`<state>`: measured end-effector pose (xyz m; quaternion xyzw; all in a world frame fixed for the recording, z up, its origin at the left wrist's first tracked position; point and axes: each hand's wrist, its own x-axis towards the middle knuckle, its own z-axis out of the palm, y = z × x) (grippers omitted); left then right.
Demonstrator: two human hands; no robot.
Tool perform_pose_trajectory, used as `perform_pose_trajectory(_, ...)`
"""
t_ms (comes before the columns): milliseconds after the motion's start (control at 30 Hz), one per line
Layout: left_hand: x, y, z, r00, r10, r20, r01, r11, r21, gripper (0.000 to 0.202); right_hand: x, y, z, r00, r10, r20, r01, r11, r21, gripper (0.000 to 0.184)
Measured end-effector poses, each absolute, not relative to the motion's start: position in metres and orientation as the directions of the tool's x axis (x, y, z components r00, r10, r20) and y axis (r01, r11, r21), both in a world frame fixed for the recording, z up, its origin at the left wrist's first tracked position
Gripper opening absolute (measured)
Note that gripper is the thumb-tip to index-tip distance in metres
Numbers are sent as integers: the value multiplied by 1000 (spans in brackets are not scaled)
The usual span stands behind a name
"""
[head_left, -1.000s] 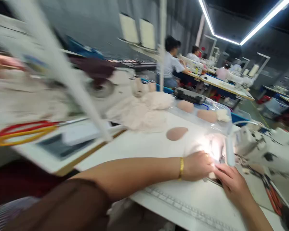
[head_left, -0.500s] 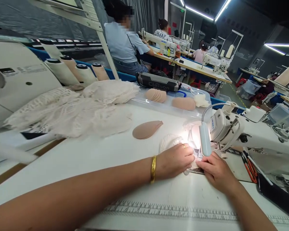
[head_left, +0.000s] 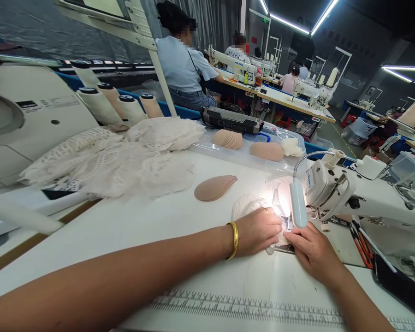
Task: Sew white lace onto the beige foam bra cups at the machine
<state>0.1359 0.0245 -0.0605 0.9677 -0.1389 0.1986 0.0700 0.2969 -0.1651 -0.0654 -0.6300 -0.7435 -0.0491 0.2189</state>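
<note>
1. Two hands met under the lamp's glare: the left hand, with a gold bangle on its wrist, lay palm down with its fingers loosely curved, pressing on a small white lace piece rather than gripping it.
2. I saw the right hand just beside it, fingers stretched nearly flat, their tips on the near edge of that piece and closed around nothing.
3. That lace piece sat on the white table at the needle of the white sewing machine, whose head carried blue lettering I read as JUKI. Glare hid the needle itself.
4. Behind the hands lay a single beige foam cup pad. Further back a clear plastic tray held more beige pads.
5. At the tray's far side stood a grey box lettered "Claison".
6. To the left I noted a heap of white lace fabric.
7. Along the table's near edge ran a printed ruler strip, its figures too small to read.
8. A person in a light blue shirt sat at the next bench.
</note>
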Motion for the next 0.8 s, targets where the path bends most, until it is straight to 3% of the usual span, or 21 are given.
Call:
perform_pose_trajectory(267, 149, 34, -68, 852, -265, 452, -327, -943, 63, 15, 298, -162, -68, -41, 912, 408, 978, 121, -171, 30)
perform_pose_trajectory(533, 169, 50, -71, 843, -299, 447, -391, -911, 127, 13, 303, -160, -76, 38, 907, 420, 988, 30, -154, 25)
perform_pose_trajectory(800, 174, 56, -70, 836, -318, 447, -403, -909, 107, 17, 302, -159, -78, 73, 897, 435, 988, -7, -151, 30)
